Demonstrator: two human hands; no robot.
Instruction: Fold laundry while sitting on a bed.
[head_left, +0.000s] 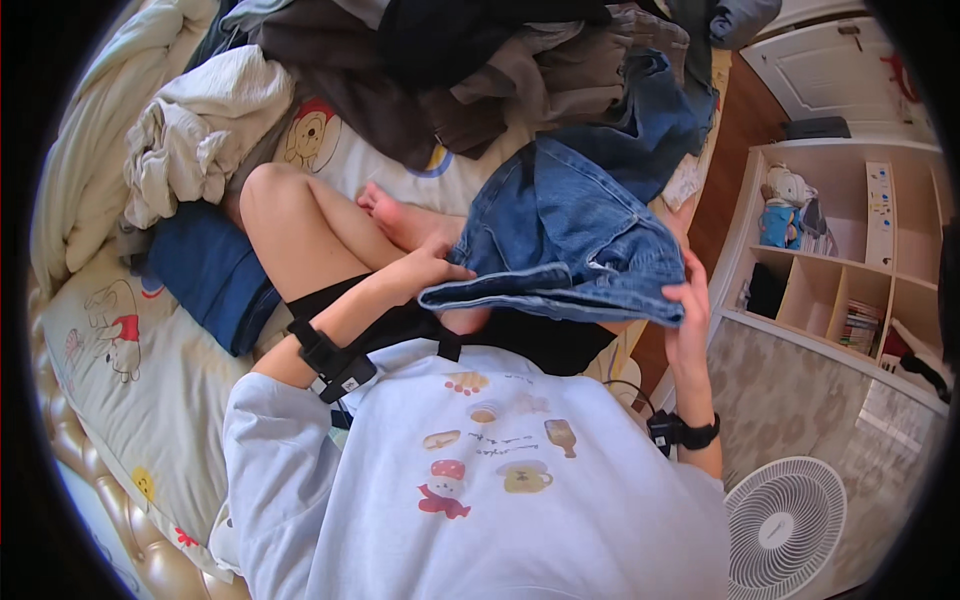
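A pair of blue denim jeans lies across my lap, its waistband towards me and its legs trailing away to the upper right. My left hand grips the left end of the waistband, thumb on top. At the opposite end, my right hand holds the waistband's edge between thumb and fingers. Part of the waistband gapes slightly between the two hands. Beside my bent left knee sits a folded dark blue garment, apparently denim.
A heap of dark and brown clothes covers the far part of the bed. Crumpled cream cloth lies at the left on the cartoon-printed sheet. Off the bed's right side stand a white shelf unit and a round fan.
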